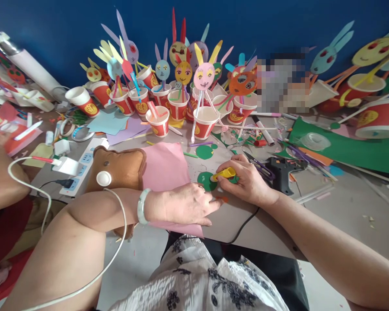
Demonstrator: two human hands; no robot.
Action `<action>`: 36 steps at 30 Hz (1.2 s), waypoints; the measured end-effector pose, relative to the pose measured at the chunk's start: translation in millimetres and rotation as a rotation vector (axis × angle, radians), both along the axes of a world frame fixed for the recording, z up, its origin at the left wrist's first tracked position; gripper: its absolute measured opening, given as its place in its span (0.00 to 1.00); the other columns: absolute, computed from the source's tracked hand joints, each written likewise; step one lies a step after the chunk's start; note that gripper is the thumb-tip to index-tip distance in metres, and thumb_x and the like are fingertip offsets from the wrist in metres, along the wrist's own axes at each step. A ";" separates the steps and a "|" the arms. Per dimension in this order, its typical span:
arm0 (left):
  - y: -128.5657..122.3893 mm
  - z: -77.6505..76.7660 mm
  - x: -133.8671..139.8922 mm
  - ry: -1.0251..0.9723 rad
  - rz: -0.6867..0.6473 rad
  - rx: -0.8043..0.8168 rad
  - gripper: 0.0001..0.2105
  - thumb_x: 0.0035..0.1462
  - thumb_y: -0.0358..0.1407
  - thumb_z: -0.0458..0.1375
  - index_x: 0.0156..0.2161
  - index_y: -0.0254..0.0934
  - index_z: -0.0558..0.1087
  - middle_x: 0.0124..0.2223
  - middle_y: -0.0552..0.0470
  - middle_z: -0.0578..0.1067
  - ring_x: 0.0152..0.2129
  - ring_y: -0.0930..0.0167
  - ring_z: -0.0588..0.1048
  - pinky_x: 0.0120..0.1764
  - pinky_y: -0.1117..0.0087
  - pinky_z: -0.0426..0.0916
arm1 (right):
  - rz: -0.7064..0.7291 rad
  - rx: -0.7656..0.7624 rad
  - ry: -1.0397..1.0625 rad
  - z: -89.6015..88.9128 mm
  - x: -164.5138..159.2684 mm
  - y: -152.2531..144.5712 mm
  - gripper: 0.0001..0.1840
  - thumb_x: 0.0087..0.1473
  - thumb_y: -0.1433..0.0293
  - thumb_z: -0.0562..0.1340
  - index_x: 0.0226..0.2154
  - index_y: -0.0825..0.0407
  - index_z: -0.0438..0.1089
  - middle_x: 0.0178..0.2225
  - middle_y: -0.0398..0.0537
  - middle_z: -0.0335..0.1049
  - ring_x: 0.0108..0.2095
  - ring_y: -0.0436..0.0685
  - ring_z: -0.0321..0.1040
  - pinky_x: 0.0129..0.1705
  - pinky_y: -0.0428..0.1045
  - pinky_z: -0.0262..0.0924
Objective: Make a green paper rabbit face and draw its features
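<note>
My right hand (248, 181) is closed round a short yellow marker (226, 173), whose left end meets a green paper circle (205, 180) on the table. My left hand (188, 207) lies palm down with fingers stretched out, partly over a pink paper sheet (165, 164). It wears a pale bangle and a ring, and its fingertips are beside a small orange scrap (225, 199). Another green circle (205, 151) lies just beyond. A second green piece shows under the right fingers, mostly hidden.
Red-and-white paper cups (206, 123) with paper rabbit heads line the back. A black glue gun (281, 175) and scissors (262, 166) lie right. Left are a brown plush warmer (119, 170), a power strip (84, 166) and a white cable (125, 224) across my left arm. Another person's arm (3, 172) is far left.
</note>
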State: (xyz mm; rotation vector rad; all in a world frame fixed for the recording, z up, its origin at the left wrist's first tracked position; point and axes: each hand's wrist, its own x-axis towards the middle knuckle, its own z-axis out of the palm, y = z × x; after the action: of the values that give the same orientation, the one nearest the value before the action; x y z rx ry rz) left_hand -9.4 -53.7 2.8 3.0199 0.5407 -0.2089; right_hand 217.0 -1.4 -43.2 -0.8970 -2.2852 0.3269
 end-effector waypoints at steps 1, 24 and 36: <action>-0.4 1.1 -0.3 0.001 0.003 0.000 0.27 0.71 0.47 0.55 0.64 0.28 0.67 0.41 0.44 0.79 0.37 0.64 0.78 0.37 0.65 0.66 | -0.009 -0.006 -0.001 0.0 -0.2 -0.1 0.02 0.57 0.69 0.63 0.35 0.45 0.68 0.26 0.44 0.75 0.31 0.59 0.67 0.39 0.56 0.66; -5.2 6.4 3.3 0.064 0.016 0.076 0.27 0.71 0.48 0.54 0.65 0.30 0.68 0.54 0.37 0.75 0.39 0.64 0.79 0.35 0.66 0.68 | 0.030 0.025 -0.006 2.3 -1.0 1.2 0.02 0.59 0.70 0.63 0.36 0.46 0.69 0.27 0.45 0.76 0.33 0.60 0.66 0.38 0.55 0.65; -4.5 2.3 2.5 0.015 0.015 0.066 0.23 0.70 0.47 0.56 0.60 0.30 0.71 0.52 0.37 0.75 0.38 0.65 0.79 0.33 0.66 0.67 | 0.016 -0.088 -0.036 0.6 1.7 2.3 0.02 0.59 0.65 0.63 0.35 0.45 0.70 0.29 0.46 0.76 0.35 0.61 0.69 0.41 0.57 0.68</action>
State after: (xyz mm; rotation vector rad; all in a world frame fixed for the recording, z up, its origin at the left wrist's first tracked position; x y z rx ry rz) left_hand -6.8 -58.1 5.1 3.0789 0.5827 -0.2170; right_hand 218.7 0.9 -42.6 -0.9368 -2.3277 0.4245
